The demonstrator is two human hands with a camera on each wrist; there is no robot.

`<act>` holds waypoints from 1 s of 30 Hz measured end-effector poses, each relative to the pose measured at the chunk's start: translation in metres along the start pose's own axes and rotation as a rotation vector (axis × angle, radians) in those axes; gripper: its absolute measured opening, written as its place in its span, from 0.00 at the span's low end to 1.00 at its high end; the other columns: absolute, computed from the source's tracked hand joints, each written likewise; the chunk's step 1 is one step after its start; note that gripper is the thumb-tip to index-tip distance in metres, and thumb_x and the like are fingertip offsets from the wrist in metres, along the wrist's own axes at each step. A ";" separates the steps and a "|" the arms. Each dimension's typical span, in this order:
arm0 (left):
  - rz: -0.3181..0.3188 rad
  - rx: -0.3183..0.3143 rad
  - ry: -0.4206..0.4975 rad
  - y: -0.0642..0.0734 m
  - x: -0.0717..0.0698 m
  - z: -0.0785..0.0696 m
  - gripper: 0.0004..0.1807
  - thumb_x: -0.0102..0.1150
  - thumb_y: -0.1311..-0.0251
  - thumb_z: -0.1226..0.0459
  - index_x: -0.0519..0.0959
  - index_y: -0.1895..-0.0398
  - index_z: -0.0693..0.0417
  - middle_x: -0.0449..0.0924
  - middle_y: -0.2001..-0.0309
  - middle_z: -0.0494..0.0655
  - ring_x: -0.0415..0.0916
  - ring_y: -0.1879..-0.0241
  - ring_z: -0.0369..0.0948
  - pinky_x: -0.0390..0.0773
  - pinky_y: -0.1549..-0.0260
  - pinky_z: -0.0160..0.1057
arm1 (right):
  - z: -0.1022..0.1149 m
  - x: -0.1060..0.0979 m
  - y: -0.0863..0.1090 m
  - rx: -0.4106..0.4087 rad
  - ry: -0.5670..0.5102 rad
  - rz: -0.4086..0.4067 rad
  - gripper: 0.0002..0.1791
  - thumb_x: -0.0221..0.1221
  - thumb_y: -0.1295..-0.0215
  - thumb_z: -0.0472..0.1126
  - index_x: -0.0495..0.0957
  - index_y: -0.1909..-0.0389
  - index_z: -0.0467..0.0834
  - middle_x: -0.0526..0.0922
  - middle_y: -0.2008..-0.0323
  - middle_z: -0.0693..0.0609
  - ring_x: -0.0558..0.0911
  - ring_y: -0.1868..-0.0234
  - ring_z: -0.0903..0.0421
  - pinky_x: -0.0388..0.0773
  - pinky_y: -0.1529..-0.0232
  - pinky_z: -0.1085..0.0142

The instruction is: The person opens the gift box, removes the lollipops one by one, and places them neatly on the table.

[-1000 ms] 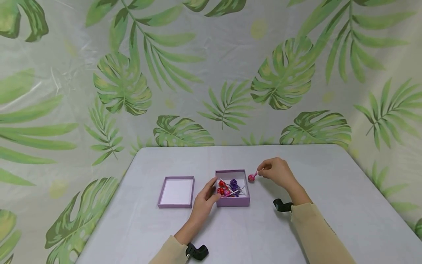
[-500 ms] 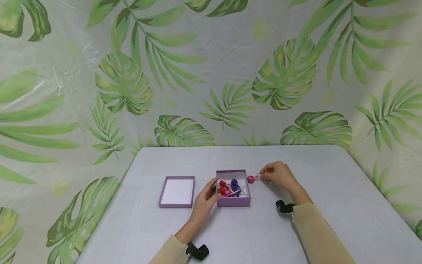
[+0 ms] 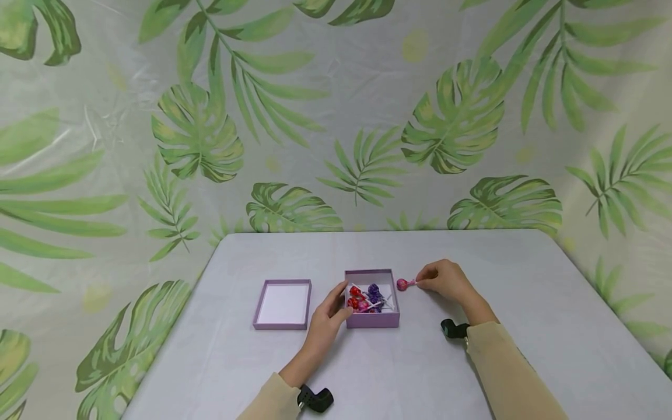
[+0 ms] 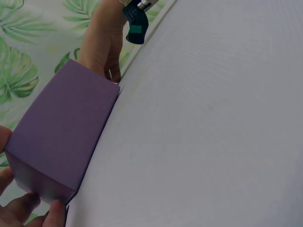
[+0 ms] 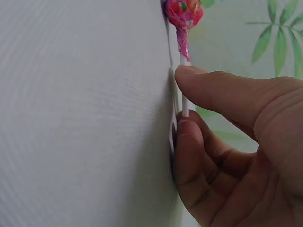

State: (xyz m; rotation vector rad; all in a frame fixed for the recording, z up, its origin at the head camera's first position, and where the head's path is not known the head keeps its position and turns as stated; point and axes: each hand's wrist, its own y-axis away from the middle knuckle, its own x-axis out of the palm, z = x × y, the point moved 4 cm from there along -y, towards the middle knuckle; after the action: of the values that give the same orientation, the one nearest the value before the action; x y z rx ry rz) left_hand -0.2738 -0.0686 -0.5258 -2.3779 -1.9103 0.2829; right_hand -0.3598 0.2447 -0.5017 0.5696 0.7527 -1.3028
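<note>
A purple square box (image 3: 371,320) stands on the table, holding several wrapped lollipops, red (image 3: 354,297), pink and dark purple (image 3: 374,290). My left hand (image 3: 326,318) holds its left side, thumb at the near left corner; the left wrist view shows its fingertips (image 4: 57,213) against the box wall (image 4: 64,127). To the right of the box, my right hand (image 3: 444,281) pinches a pink-red lollipop (image 3: 402,284) by its white stick (image 5: 185,104) between thumb and fingers. The candy end points left toward the box, low over the tabletop.
A shallow purple-edged lid (image 3: 282,326) with a white inside lies left of the box on the white-covered table (image 3: 399,373). A leaf-patterned sheet (image 3: 362,116) hangs behind the table. Black devices (image 3: 315,399) are worn on both wrists.
My right hand has shifted slightly right and toward me, and the lollipop has gone from tilted to nearly level. The left hand, box and lid stay in place.
</note>
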 end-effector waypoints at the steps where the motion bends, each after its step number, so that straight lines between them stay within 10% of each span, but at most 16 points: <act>1: -0.003 0.004 -0.002 -0.001 0.000 0.005 0.32 0.55 0.29 0.68 0.65 0.24 0.38 0.58 0.24 0.47 0.58 0.26 0.52 0.61 0.30 0.47 | -0.001 0.001 0.000 -0.002 0.008 -0.004 0.03 0.70 0.39 0.41 0.88 0.66 0.46 0.85 0.67 0.54 0.77 0.64 0.53 0.75 0.60 0.58; 14: 0.030 -0.003 0.016 0.009 -0.001 -0.030 0.32 0.55 0.31 0.71 0.63 0.24 0.51 0.58 0.24 0.57 0.57 0.27 0.59 0.60 0.30 0.52 | -0.005 0.001 -0.001 0.004 0.018 -0.005 0.03 0.71 0.40 0.40 0.88 0.66 0.47 0.84 0.68 0.54 0.76 0.65 0.53 0.74 0.62 0.60; 30: 0.028 -0.003 0.027 0.009 0.001 -0.032 0.32 0.54 0.30 0.71 0.63 0.24 0.51 0.57 0.24 0.57 0.56 0.27 0.59 0.60 0.30 0.52 | 0.019 -0.030 0.008 -0.046 0.097 -0.053 0.11 0.69 0.40 0.39 0.87 0.56 0.42 0.84 0.64 0.49 0.81 0.62 0.50 0.78 0.65 0.58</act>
State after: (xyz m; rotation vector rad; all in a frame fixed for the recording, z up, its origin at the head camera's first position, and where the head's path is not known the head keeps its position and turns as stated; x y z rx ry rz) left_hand -0.2588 -0.0683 -0.4961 -2.3994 -1.8681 0.2488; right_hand -0.3515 0.2514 -0.4668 0.5823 0.8804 -1.3103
